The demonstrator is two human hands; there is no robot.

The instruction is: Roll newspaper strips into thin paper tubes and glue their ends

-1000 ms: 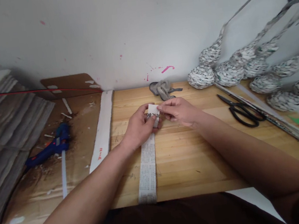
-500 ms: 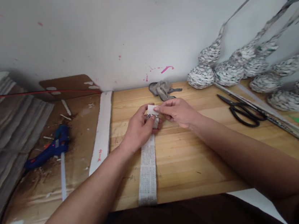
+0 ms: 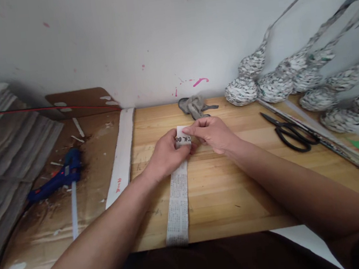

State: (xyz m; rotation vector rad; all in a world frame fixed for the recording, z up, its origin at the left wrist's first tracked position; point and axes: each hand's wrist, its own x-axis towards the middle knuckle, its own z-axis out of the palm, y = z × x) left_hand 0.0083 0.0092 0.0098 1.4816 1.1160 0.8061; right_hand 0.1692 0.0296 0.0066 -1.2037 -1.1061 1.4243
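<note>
A long newspaper strip (image 3: 177, 204) runs over the wooden table from its front edge up to my hands. My left hand (image 3: 167, 152) is closed round its upper part, the thumb lying across the paper. Above that thumb shows a white end of the strip with large black characters. My right hand (image 3: 210, 133) pinches this end at its upper right corner between thumb and forefinger. The paper behind my left fingers is hidden.
Black scissors (image 3: 292, 133) lie at the right beside thin paper rods (image 3: 337, 143). Woven paper gourds (image 3: 275, 87) stand along the wall. A grey cloth (image 3: 194, 105) lies behind my hands. Leftward are a white strip stack (image 3: 122, 159), a blue glue gun (image 3: 65, 177) and stacked newspapers (image 3: 13, 142).
My left thumb has slid lower on the paper, so more of the black characters shows. My right hand keeps its pinch at nearly the same spot.
</note>
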